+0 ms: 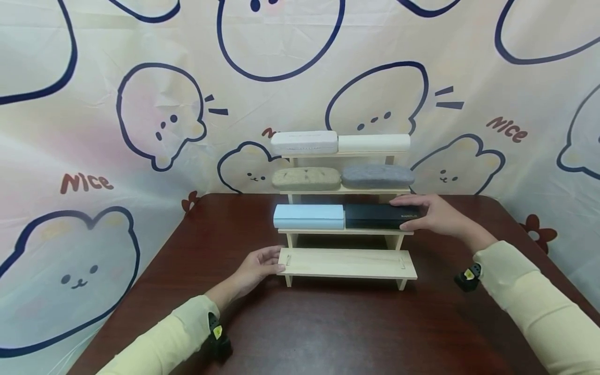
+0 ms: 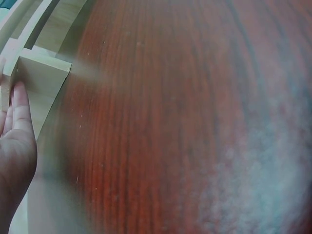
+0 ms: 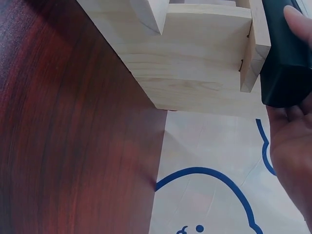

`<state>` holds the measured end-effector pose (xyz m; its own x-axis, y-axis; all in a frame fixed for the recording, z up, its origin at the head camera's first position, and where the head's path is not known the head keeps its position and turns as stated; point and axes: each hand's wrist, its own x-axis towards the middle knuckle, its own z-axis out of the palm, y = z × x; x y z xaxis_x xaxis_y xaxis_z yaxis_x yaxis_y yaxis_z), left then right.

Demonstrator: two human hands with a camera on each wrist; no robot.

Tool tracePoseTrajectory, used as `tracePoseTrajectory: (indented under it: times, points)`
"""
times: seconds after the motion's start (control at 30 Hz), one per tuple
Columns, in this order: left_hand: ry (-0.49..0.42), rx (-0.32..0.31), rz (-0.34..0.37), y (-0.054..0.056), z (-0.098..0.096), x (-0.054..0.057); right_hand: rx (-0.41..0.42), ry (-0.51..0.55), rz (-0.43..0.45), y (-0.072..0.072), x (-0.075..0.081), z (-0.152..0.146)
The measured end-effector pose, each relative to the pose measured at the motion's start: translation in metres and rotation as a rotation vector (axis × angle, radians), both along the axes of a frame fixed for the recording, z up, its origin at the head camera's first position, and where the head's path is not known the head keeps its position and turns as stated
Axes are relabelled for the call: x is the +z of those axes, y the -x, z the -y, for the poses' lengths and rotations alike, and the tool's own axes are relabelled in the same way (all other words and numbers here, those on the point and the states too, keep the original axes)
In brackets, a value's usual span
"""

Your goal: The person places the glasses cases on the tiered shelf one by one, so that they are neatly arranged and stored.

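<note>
A black glasses case (image 1: 375, 216) with small lettering lies on the second step from the bottom of a wooden tiered stand (image 1: 347, 263). My right hand (image 1: 436, 216) grips its right end, thumb at the front and fingers over the top; in the right wrist view the hand (image 3: 292, 151) wraps the end of the dark case (image 3: 287, 58). Left of it, end to end, is a light blue case (image 1: 308, 216). My left hand (image 1: 258, 265) holds the left end of the lowest step, its fingers (image 2: 20, 105) against the wood in the left wrist view.
Higher up, a mottled green case (image 1: 305, 178) and a grey-blue case (image 1: 377, 176) share one step. On the top step sit a pale case (image 1: 304, 141) and a white case (image 1: 374, 142). The stand rests on a dark red-brown table (image 1: 328, 323), with a printed curtain (image 1: 159, 114) behind.
</note>
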<state>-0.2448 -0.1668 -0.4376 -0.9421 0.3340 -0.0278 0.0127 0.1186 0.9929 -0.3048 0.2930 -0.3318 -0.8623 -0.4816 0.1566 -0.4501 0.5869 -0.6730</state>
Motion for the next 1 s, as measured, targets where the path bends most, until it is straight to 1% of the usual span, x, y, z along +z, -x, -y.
tracePoseTrajectory:
  times: [0.27, 0.53, 0.67, 1.0]
  points:
    - [-0.027, -0.019, 0.014, -0.0016, 0.0002, 0.0015, -0.005, -0.011, -0.003, -0.0042, 0.0019, 0.0044]
    - [-0.043, -0.023, 0.003, -0.0021, -0.0004, 0.0015, -0.012, -0.026, 0.000, -0.0084, 0.0063, 0.0067]
    - [-0.040, -0.023, 0.002, -0.0021, -0.0001, 0.0014, -0.020, -0.038, -0.013, -0.0085, 0.0057, 0.0067]
    - [-0.040, -0.023, 0.004, -0.0018, -0.0001, 0.0009, -0.031, -0.026, -0.048, -0.0085, 0.0026, 0.0057]
